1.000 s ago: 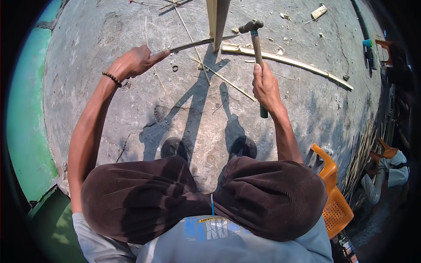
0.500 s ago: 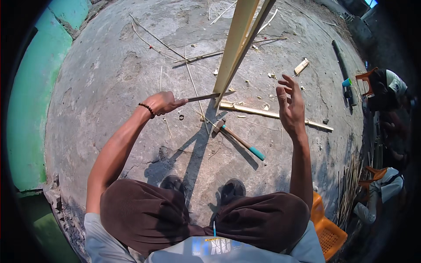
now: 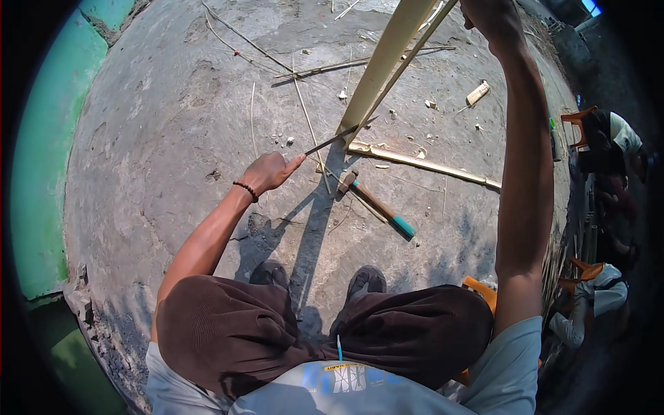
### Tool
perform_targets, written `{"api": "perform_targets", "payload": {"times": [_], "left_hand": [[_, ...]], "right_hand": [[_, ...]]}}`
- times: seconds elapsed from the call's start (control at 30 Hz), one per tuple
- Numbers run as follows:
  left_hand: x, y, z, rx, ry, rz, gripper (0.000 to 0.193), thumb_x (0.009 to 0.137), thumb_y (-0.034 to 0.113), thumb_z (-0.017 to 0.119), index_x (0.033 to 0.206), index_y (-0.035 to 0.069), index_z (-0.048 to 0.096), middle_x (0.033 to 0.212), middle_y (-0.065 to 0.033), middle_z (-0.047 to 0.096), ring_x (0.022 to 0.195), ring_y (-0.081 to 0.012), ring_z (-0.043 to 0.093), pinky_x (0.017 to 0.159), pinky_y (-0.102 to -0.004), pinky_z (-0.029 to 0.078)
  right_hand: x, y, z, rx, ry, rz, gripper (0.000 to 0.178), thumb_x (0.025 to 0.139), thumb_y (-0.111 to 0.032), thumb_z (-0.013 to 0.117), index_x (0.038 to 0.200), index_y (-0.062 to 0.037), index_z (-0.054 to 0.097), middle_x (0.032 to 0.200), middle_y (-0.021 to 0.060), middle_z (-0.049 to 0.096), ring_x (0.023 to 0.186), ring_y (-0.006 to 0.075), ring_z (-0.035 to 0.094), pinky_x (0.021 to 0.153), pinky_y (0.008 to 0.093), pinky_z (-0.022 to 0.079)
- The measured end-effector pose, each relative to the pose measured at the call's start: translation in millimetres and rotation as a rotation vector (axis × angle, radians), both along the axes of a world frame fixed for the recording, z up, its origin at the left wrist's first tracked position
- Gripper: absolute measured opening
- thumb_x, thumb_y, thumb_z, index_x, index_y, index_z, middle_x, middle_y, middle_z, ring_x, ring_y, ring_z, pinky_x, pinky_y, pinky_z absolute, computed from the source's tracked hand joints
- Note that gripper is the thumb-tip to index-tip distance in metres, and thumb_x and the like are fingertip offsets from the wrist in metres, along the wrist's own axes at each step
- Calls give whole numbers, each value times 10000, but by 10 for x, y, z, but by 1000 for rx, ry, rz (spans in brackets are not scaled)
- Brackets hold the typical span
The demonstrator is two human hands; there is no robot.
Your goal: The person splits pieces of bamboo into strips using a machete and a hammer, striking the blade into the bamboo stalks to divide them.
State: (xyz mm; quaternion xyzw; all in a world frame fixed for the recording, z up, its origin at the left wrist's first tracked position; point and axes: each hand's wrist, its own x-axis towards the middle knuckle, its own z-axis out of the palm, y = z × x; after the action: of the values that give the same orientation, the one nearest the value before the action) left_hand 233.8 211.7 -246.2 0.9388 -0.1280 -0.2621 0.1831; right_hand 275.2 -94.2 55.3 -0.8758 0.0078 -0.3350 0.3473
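My left hand (image 3: 270, 173) is closed around the handle of a knife (image 3: 325, 146). The blade lies in the split near the foot of an upright bamboo pole (image 3: 377, 76), its tip showing on the right side. The pole's two halves spread apart toward the top, and its upper end is out of view. At the upper right edge my right hand (image 3: 492, 24) is closed against the right half of the bamboo; some of its fingers are hidden. A hammer (image 3: 380, 205) with a teal grip lies on the ground below the pole's foot.
A split bamboo length (image 3: 425, 162) lies to the right of the pole's foot. Thin sticks (image 3: 304, 114), chips and a short bamboo piece (image 3: 477, 93) are scattered around. An orange chair (image 3: 482, 293) stands by my right knee. People (image 3: 626, 135) sit at the far right.
My right hand has moved up and away to the bamboo's upper part and closed there. The pole leans further right. My left hand has shifted slightly right, and the knife now slants more upward.
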Motion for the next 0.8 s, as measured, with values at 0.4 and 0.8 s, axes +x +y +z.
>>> {"api": "perform_targets", "payload": {"times": [0.4,0.8], "left_hand": [[-373,-193,-477,-111,-34,200,845,969,667,440,673,-98,643,666,-351,594,727,-500,662,652,-534,510],[-316,-82,-444,-18,5,103,871,951,695,442,637,-99,607,639,-344,556,657,-505,611,611,-553,464]], "right_hand": [[364,-306,-144,-158,-243,106,614,953,-421,634,1306,71,529,657,61,616,578,131,523,563,325,452],[-1535,-606,-3102,-225,701,405,466,979,-362,636,1271,-27,496,1007,196,596,912,324,603,816,456,492]]}}
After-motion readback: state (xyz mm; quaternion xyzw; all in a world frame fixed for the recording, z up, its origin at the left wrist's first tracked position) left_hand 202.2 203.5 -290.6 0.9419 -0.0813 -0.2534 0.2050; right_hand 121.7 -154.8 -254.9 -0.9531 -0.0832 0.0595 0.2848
